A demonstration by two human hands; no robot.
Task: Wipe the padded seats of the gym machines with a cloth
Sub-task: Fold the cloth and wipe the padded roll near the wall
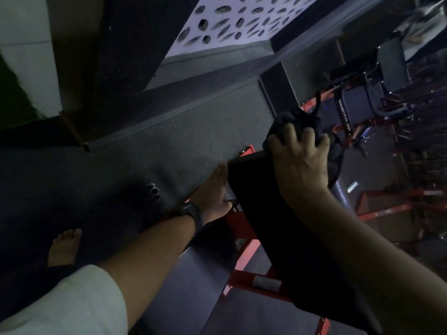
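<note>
**Right hand presses the cloth on the far end of the padded seat**

The room is dim and the view is tilted. A long black padded seat point(278, 226) runs from the lower right toward the middle of the picture and sits on a red frame point(244, 240). The dark cloth point(297, 119) is bunched on the far end of this seat. The right hand point(300, 163) lies on top of it with the fingers curled round the cloth, so the hand is closed on it and holds it against the pad.

The left hand point(212, 189) is at the left side of the same seat, near its far corner. Its fingers are straight and lie along the edge of the pad, touching it; the thumb is hidden. A dark watch point(191, 212) is on this wrist, and a white sleeve point(79, 303) shows at the lower left.

A bare foot point(64, 247) stands on the dark speckled floor point(181, 136), left of the seat. More machines with red frames point(358, 102) stand behind, at the upper right, but they are too dark to tell in detail.
</note>
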